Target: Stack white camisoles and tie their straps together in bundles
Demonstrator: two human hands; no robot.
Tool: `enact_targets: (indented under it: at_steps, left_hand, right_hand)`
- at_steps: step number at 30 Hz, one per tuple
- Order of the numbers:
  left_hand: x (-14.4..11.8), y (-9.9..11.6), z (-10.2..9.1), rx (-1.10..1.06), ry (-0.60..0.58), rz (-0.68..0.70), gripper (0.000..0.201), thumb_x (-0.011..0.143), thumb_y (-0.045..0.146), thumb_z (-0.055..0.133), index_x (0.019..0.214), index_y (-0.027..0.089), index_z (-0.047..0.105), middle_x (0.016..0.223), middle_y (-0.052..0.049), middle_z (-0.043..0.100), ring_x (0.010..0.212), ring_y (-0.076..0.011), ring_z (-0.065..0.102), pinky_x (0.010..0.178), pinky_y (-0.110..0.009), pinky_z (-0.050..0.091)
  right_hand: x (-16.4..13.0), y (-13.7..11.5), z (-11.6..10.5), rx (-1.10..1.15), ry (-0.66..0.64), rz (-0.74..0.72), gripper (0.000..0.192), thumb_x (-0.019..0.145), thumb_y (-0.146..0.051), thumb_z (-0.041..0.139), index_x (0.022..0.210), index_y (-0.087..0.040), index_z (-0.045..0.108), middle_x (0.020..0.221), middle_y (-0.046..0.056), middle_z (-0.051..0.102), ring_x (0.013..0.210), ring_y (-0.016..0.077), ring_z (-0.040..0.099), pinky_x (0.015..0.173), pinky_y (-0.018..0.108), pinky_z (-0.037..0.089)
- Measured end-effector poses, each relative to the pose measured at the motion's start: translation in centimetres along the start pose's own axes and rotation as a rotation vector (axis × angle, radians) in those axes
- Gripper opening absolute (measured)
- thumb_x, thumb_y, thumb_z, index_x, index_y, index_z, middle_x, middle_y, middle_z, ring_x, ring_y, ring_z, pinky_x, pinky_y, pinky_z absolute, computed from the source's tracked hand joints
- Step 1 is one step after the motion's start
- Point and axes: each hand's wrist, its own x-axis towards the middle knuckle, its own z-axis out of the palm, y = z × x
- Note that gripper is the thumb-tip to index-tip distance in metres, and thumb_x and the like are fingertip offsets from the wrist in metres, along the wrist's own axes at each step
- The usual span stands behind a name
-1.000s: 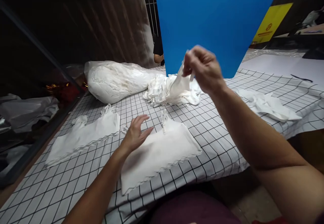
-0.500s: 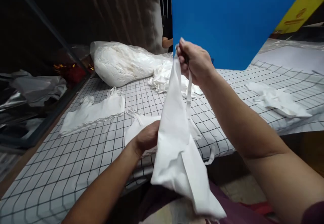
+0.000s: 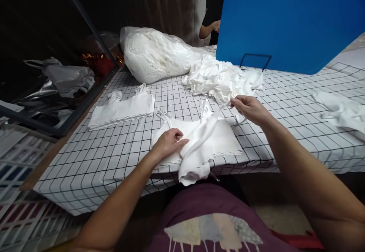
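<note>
A white camisole (image 3: 196, 160) lies twisted on a stack of similar white camisoles (image 3: 228, 141), its lower end hanging over the table's front edge. My right hand (image 3: 248, 107) is closed, pinching the camisole's strap and stretching it up and to the right. My left hand (image 3: 169, 142) rests on the stack at the camisole's left side, thumb and fingers apart. Behind my right hand a loose heap of white garments (image 3: 219, 77) is spread out. To the left sits a neat pile of folded white camisoles (image 3: 122, 109) with straps at the top.
A large clear bag of white fabric (image 3: 159, 52) lies at the back of the checked tablecloth (image 3: 114, 157). A blue board (image 3: 285, 24) stands behind a wire stand (image 3: 255, 56). White cloth (image 3: 342, 109) is at the right. Another person's arm (image 3: 209, 29) shows behind.
The camisole, held up in front of me before, has come down onto the stack. My right hand has lowered with the strap, and my left hand now lies on the stack.
</note>
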Motion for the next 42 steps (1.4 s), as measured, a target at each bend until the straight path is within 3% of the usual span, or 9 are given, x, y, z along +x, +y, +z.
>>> enact_targets:
  at_steps: [7, 14, 19, 22, 25, 28, 34, 39, 42]
  left_hand:
    - [-0.2, 0.5, -1.3, -0.183, -0.144, 0.109, 0.027, 0.086, 0.042, 0.061, 0.080, 0.015, 0.063, 0.079, -0.003, 0.062, 0.072, -0.0151, 0.056, 0.064, -0.026, 0.044]
    - [0.1, 1.4, -3.8, 0.126, 0.386, 0.203, 0.015, 0.088, 0.030, 0.058, 0.093, 0.016, 0.059, 0.095, -0.005, 0.061, 0.078, -0.0162, 0.055, 0.070, -0.029, 0.045]
    - [-3.4, 0.5, -0.6, 0.394, 0.090, 0.402, 0.038, 0.083, 0.047, 0.068, 0.104, 0.017, 0.057, 0.104, -0.009, 0.059, 0.093, -0.0246, 0.055, 0.076, -0.037, 0.048]
    - [-4.7, -0.5, 0.9, 0.503, 0.070, 0.442, 0.027, 0.085, 0.038, 0.068, 0.101, 0.018, 0.059, 0.102, -0.009, 0.060, 0.096, -0.0264, 0.054, 0.082, -0.041, 0.046]
    - [-4.7, -0.5, 1.1, 0.462, 0.083, 0.396, 0.008, 0.091, 0.023, 0.056, 0.088, 0.018, 0.061, 0.092, -0.008, 0.061, 0.090, -0.0235, 0.054, 0.079, -0.037, 0.045]
    - [-4.3, 0.6, 0.5, 0.174, 0.102, 0.276, 0.020, 0.094, 0.030, 0.051, 0.080, 0.018, 0.059, 0.081, -0.005, 0.059, 0.080, -0.0191, 0.054, 0.073, -0.033, 0.044]
    - [-3.9, 3.5, -1.4, -0.807, 0.010, 0.000, 0.037, 0.086, 0.053, 0.061, 0.086, 0.016, 0.057, 0.078, -0.002, 0.062, 0.069, -0.0131, 0.059, 0.066, -0.026, 0.049]
    - [-3.0, 2.3, -3.4, -0.669, -0.177, -0.045, 0.048, 0.067, 0.043, 0.084, 0.102, 0.017, 0.065, 0.094, -0.006, 0.070, 0.083, -0.0203, 0.067, 0.070, -0.030, 0.054]
    - [-2.2, 0.1, -3.7, -0.515, -0.198, -0.084, 0.046, 0.070, 0.047, 0.080, 0.100, 0.015, 0.069, 0.096, -0.009, 0.072, 0.085, -0.0229, 0.067, 0.070, -0.033, 0.055]
  right_hand:
    - [-1.0, -2.6, -3.0, 0.330, 0.139, -0.176, 0.032, 0.088, -0.045, 0.064, 0.069, -0.021, 0.058, 0.055, -0.004, 0.036, 0.049, 0.0085, 0.028, 0.046, 0.028, 0.018]
    - [-1.2, -1.5, -1.3, -0.406, 0.407, -0.189, 0.017, 0.084, -0.035, 0.070, 0.091, -0.020, 0.067, 0.094, 0.010, 0.055, 0.088, 0.0241, 0.051, 0.075, 0.042, 0.041]
    - [-6.3, -2.4, 3.6, -0.467, -0.037, -0.382, 0.025, 0.085, -0.044, 0.068, 0.099, -0.024, 0.065, 0.110, 0.011, 0.056, 0.106, 0.0315, 0.052, 0.086, 0.050, 0.046]
    - [-9.3, -3.1, 7.1, -0.460, -0.239, -0.496, 0.035, 0.085, -0.051, 0.066, 0.107, -0.024, 0.062, 0.111, 0.011, 0.058, 0.102, 0.0300, 0.052, 0.084, 0.049, 0.046]
    - [-10.6, -3.4, 10.3, -0.489, -0.269, -0.523, 0.047, 0.083, -0.057, 0.065, 0.114, -0.023, 0.058, 0.114, 0.013, 0.058, 0.101, 0.0312, 0.052, 0.083, 0.050, 0.045]
    - [-10.3, -3.3, 12.5, -0.501, -0.191, -0.496, 0.045, 0.084, -0.054, 0.065, 0.115, -0.022, 0.058, 0.113, 0.015, 0.057, 0.099, 0.0321, 0.052, 0.079, 0.049, 0.046]
    - [-7.0, -4.2, 12.0, -0.147, 0.026, -0.286, 0.014, 0.093, -0.030, 0.052, 0.093, -0.020, 0.061, 0.099, 0.011, 0.057, 0.083, 0.0220, 0.058, 0.070, 0.039, 0.051]
    - [-5.3, -6.5, 9.3, 0.581, -0.215, 0.023, 0.018, 0.088, -0.039, 0.057, 0.085, -0.021, 0.057, 0.082, 0.005, 0.065, 0.073, 0.0179, 0.062, 0.070, 0.037, 0.056]
    - [-5.2, -7.6, 8.0, 0.749, -0.183, 0.083, 0.021, 0.084, -0.042, 0.062, 0.086, -0.021, 0.059, 0.079, 0.004, 0.066, 0.067, 0.0187, 0.064, 0.062, 0.035, 0.056]
